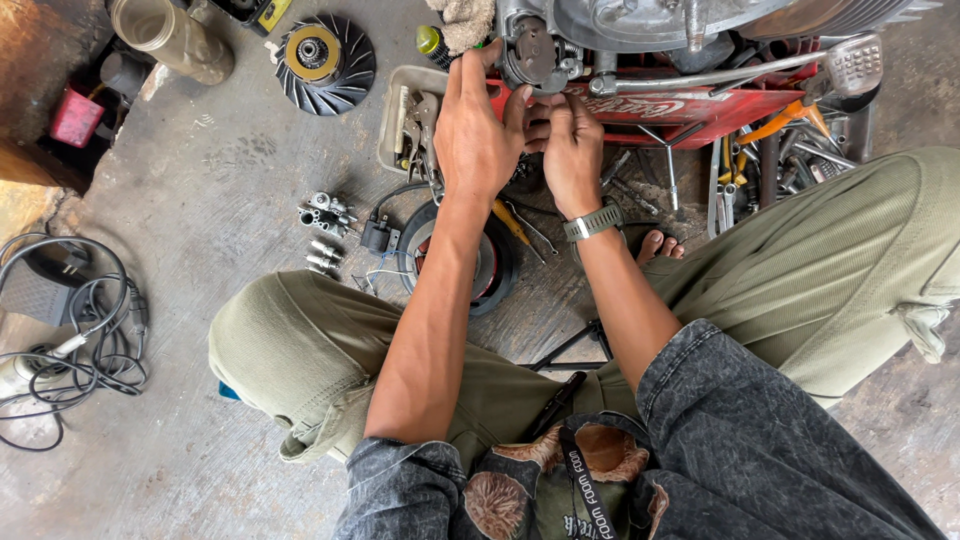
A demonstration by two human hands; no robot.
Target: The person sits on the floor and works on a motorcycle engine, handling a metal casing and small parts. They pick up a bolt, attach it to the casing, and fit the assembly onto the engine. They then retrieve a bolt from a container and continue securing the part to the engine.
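Presently my left hand (480, 135) lies flat against the engine (600, 30), fingers extended and spread, their tips at the small grey cover (535, 55) on its near face; nothing is gripped there, the hand only braces. My right hand (572, 150) sits just beside it, fingers curled in toward the left thumb, pinching at something below the cover; what they grasp is hidden between the two hands and I cannot tell what it is. The engine rests on a red crate (700, 105) directly beyond my fingertips. Judgement: the work is a fine fitting job on the cover area, and it calls for the left palm holding steady pressure while the right fingertips turn or seat the small part squarely, without forcing. Loose parts are a risk: a tray (398, 130) with tools lies just left of my left wrist, a screwdriver (510, 222) under my forearms, small metal fittings (325, 230) farther left on the floor (200, 180). Anything dropped from the fingers could fall among the tools (790, 150) right of my right hand.
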